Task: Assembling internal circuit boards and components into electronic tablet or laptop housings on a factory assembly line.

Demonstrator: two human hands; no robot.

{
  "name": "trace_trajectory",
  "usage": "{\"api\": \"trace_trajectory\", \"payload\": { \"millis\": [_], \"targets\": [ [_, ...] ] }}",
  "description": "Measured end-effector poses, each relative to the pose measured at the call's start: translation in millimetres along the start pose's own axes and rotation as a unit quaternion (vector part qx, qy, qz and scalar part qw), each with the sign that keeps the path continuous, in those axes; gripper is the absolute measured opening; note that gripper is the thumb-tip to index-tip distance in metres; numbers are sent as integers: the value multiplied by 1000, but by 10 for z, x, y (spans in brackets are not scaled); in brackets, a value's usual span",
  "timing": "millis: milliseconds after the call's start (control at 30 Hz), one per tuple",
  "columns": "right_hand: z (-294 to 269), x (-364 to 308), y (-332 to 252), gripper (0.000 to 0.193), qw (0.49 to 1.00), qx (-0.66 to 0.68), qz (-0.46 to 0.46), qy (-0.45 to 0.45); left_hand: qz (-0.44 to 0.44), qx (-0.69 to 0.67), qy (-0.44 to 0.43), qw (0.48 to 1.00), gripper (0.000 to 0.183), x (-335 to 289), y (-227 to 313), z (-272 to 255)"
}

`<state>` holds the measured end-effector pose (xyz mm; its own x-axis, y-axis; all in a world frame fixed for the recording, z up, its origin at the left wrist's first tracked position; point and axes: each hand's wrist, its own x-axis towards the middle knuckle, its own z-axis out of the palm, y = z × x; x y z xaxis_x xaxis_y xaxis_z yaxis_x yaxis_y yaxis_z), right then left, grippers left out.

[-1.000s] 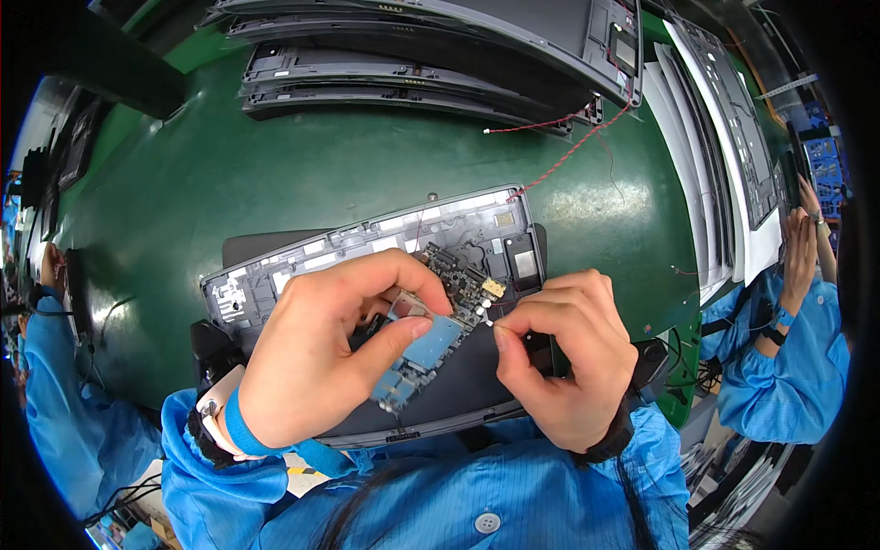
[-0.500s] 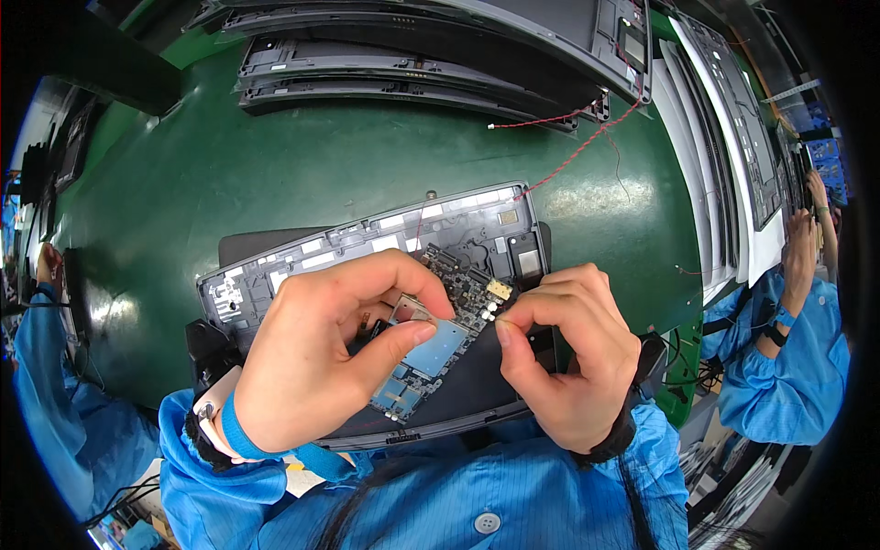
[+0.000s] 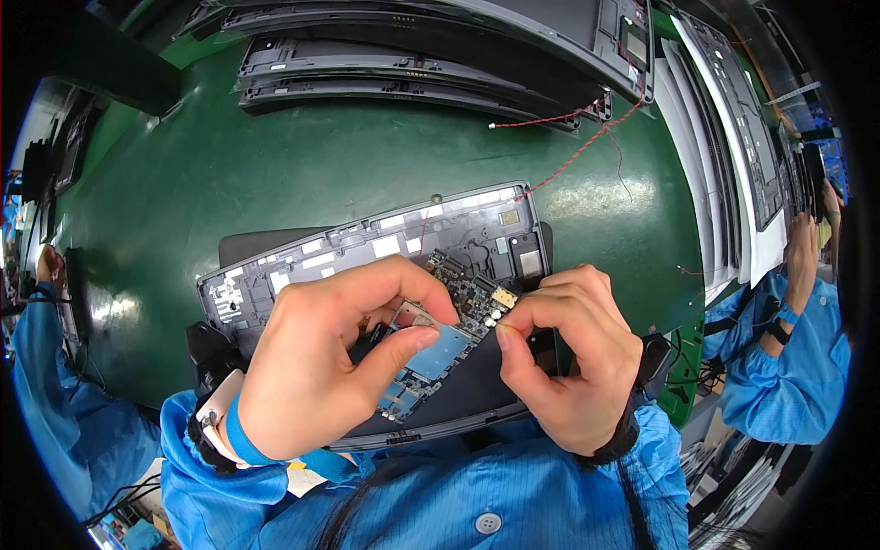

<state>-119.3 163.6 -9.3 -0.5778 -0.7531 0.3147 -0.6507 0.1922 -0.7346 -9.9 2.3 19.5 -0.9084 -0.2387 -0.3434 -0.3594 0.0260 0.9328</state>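
My left hand [image 3: 339, 353] pinches a circuit board [image 3: 442, 353] by its edge, thumb over a light-blue plate on the board. The board is tilted above an open grey device housing [image 3: 385, 246]. Fingertips of my right hand [image 3: 573, 353] are pressed together at the board's right edge, beside its small white connectors [image 3: 493, 316]. Whatever sits between those fingertips is too small to make out. A thin red wire [image 3: 424, 229] runs up from behind the board across the housing. The housing's lower part is partly covered by my hands.
More grey housings [image 3: 403, 92] are stacked at the back of the green table [image 3: 183, 211], with a twisted red-black wire [image 3: 587, 147] hanging from them. White sheets and panels [image 3: 715, 156] stand at the right. Co-workers in blue sleeves [image 3: 779, 385] are at both sides.
The board has shifted slightly to the right and its tilt has changed a little. Both hands keep nearly the same grip. The right co-worker's hands have moved a little.
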Motion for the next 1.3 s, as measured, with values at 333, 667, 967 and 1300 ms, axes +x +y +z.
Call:
{"api": "trace_trajectory", "payload": {
  "millis": [333, 667, 967, 1300],
  "targets": [
    [-15, 7, 0, 21, 1000, 12, 22, -6, 84, 93, 36, 992, 14, -49, -11, 61],
    [-15, 8, 3, 18, 999, 20, 27, -11, 67, 90, 30, 993, 14, -35, 0, 59],
    [-3, -7, 50, 18, 1000, 30, 2, 1, 9, 44, -8, 999, 13, -24, 0, -7],
    [-108, 78, 42, 15, 998, 16, -3, -58, 21, 45, -23, 998, 12, -5, 5, -12]
  ]
}}
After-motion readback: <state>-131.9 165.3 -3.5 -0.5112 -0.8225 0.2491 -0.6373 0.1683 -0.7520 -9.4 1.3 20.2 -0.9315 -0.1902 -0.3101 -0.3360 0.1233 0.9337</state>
